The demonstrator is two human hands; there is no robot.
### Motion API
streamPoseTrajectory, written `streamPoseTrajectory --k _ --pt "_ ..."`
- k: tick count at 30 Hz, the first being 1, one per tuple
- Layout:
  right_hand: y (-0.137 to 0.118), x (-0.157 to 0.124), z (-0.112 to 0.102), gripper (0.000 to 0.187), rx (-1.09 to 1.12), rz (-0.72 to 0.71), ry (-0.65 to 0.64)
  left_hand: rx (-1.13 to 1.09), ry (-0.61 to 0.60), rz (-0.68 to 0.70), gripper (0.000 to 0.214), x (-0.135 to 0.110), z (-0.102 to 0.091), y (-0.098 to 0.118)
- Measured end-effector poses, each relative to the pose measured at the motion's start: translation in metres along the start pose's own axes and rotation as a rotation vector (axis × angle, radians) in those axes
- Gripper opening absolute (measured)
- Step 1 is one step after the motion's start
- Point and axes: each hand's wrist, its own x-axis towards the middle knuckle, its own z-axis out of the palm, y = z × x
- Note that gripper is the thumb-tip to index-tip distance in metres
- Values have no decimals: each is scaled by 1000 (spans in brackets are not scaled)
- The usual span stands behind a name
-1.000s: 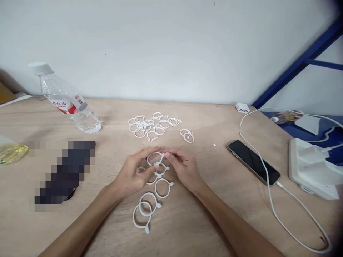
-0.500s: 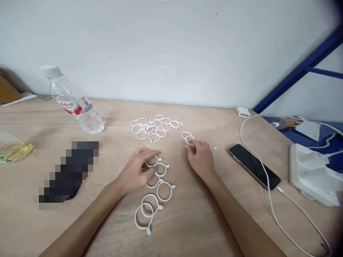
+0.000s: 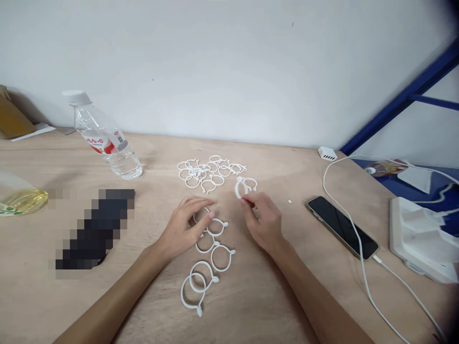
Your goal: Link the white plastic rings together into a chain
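Note:
Between the thumb and fingers of my right hand [image 3: 264, 220] is a white plastic curtain ring [image 3: 237, 190], raised and turned nearly edge-on. Just behind it another white ring [image 3: 256, 181] shows on the table. My left hand [image 3: 185, 225] hovers over the upper end of a column of linked or overlapping white rings [image 3: 212, 258], thumb and fingers apart; it partly hides one of them. Each of these rings has a small tab on its rim. Farther back lies a loose heap of similar rings [image 3: 192, 185], several of them with ends apart.
At the left are a tilted-looking water bottle [image 3: 107, 143], a blurred-out dark object [image 3: 96, 227] and a clear yellowish package [image 3: 27, 201]. To the right lie a phone [image 3: 342, 227], a white cable [image 3: 363, 267], a white charging block [image 3: 418, 239] and a small white disc [image 3: 289, 201].
My right hand has lifted a curtain ring from the table and drawn it slightly left. The fingers of my left hand have spread away from the rings beneath. The view has shifted a little.

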Motion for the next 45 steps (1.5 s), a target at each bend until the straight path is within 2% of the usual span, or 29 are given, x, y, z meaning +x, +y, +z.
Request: streamPoseTrajectory --k 2,4,9,12,15,18,21,24,30,39,45 --pt "-18 -2 5 11 114 -125 -75 -39 0 18 31 0 1 1" --pt "-33 -5 9 14 224 -167 -139 -118 0 13 33 -2 2 3" --pt "-44 -9 16 19 332 -156 -189 -267 10 -117 36 -7 5 11" --pt "-44 -9 16 19 372 -146 -232 -290 28 -126 38 -7 5 12" --pt "-43 -8 14 14 408 -30 -212 -247 83 -107 38 -4 3 11" --pt "-40 -7 12 13 447 236 -125 -128 129 3 34 -2 1 9" --pt "-37 -5 13 20 518 399 -151 -44 121 118 31 -2 0 9" --pt "-36 -4 14 20 575 432 -201 -39 101 140 28 -3 1 10" --pt "-34 -3 15 20 640 530 -243 -65 62 88 28 -3 1 14" --pt "-35 -3 15 17 671 539 -245 -33 9 53 42 -5 3 9" --pt "-35 -3 14 19 673 507 -286 -4 18 68 43 -8 4 6"
